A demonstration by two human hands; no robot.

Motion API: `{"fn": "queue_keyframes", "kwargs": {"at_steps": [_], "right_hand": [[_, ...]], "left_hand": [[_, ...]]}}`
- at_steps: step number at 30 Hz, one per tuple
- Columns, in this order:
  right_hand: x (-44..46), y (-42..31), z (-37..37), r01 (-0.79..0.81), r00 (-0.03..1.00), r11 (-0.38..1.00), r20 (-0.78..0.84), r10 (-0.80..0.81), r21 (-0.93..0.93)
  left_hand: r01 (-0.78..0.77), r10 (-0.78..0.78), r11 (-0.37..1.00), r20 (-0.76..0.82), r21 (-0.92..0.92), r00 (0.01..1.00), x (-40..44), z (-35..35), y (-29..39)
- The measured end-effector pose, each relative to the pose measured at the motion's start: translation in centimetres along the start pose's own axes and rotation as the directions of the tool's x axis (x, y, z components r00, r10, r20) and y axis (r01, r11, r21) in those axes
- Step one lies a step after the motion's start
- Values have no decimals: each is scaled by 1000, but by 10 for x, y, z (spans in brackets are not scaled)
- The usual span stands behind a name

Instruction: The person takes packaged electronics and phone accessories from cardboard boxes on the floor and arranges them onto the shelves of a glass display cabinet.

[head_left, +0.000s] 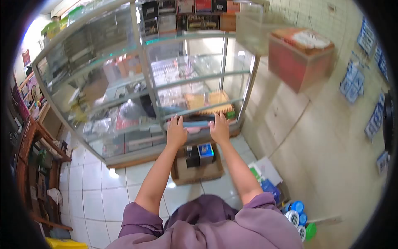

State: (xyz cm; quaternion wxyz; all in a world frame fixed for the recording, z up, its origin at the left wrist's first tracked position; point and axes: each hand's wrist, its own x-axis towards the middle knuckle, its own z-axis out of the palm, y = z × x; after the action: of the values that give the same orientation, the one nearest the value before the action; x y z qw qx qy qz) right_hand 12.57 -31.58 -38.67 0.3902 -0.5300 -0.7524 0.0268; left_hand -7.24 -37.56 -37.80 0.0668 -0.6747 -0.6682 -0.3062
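Both arms reach forward to a glass display cabinet (145,79). My left hand (177,133) is at the lower shelf, its fingers on the left end of a flat light-blue and pink item (196,124). At the right end of that item is my right hand (219,128), fingers bent over the shelf edge. How firmly either hand grips is too small to tell. Just above, a yellow-orange item with a scalloped edge (209,101) lies on a glass shelf. Below the hands, an open cardboard box (178,172) on the floor holds a black box (192,156) and a blue-topped box (205,151).
A red-filled clear container (290,62) juts out at the upper right. Blue packets (352,81) hang on the right wall. Blue, white and green containers (296,218) stand at the lower right. A wooden shelf unit (33,166) is at the left, on the tiled floor (93,176).
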Motion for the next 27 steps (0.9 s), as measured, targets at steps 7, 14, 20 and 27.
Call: {"fn": "queue_keyframes", "kwargs": {"at_steps": [7, 14, 20, 27], "right_hand": [[-245, 64, 78, -131, 928, 981, 330, 172, -144], [-242, 97, 109, -503, 738, 863, 544, 399, 48], [-158, 129, 176, -271, 909, 961, 345, 235, 60], [-121, 147, 235, -298, 927, 948, 272, 259, 113]], "left_hand": [[268, -219, 951, 273, -157, 937, -255, 78, -54], [266, -147, 918, 371, -293, 917, -232, 122, -52], [721, -376, 476, 624, -504, 685, -153, 249, -41], [718, -446, -608, 894, -339, 45, -120, 313, -12]]}}
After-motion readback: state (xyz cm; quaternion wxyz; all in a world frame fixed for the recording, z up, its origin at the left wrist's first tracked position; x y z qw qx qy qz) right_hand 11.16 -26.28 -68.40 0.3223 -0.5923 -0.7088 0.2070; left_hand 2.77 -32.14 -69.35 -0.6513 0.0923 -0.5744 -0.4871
